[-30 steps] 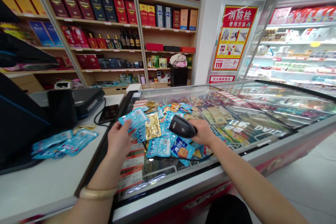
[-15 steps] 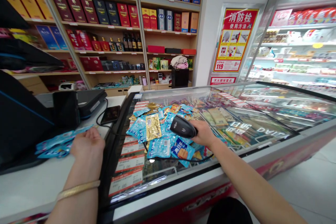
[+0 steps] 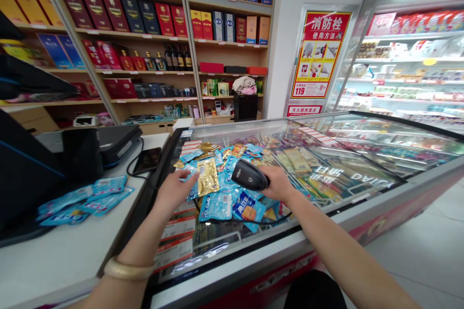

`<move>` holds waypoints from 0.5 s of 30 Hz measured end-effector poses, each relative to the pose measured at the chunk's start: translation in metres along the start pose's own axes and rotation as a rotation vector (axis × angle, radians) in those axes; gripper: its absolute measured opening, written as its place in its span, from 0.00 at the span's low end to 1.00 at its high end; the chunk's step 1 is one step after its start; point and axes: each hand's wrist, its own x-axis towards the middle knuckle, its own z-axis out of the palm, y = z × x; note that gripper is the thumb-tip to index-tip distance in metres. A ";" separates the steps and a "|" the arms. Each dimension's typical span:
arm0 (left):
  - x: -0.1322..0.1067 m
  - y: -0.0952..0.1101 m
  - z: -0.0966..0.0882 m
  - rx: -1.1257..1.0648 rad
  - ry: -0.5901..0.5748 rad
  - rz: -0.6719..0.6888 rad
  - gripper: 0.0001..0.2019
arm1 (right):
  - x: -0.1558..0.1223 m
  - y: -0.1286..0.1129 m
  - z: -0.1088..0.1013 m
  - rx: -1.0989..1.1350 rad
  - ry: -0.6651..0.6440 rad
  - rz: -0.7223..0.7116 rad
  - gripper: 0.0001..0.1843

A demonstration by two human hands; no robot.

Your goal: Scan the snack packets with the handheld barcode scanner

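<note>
My right hand (image 3: 277,183) is wrapped round the handle of a black barcode scanner (image 3: 249,175), held above a heap of small snack packets. My left hand (image 3: 176,190) is open with its fingers stretched toward the left side of that heap, nearest a gold packet (image 3: 208,177); whether the fingertips touch a packet I cannot tell. Blue packets (image 3: 216,206) and a darker blue one with a food picture (image 3: 248,206) lie at the front of the heap. Several more blue packets (image 3: 105,194) rest in a loose pile on the white counter.
The heap lies on the glass lid of a chest freezer (image 3: 232,241). A phone (image 3: 147,160) and a black cable sit on the counter (image 3: 47,265), beside a dark monitor stand (image 3: 25,169). Shelves of boxed bottles (image 3: 137,14) line the back wall; a lit fridge (image 3: 406,67) stands right.
My left hand has left the blue packets on the counter and moved right to the heap on the freezer. My right hand still holds the scanner in nearly the same place.
</note>
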 end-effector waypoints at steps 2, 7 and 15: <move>-0.007 0.010 0.011 0.392 -0.116 0.105 0.24 | 0.000 0.000 0.000 0.000 -0.002 0.003 0.16; -0.015 0.025 0.024 0.731 -0.096 0.148 0.29 | 0.002 -0.002 -0.002 -0.006 -0.010 0.011 0.14; -0.023 0.027 0.028 0.327 -0.127 0.159 0.13 | 0.003 -0.004 -0.004 -0.025 -0.021 0.015 0.12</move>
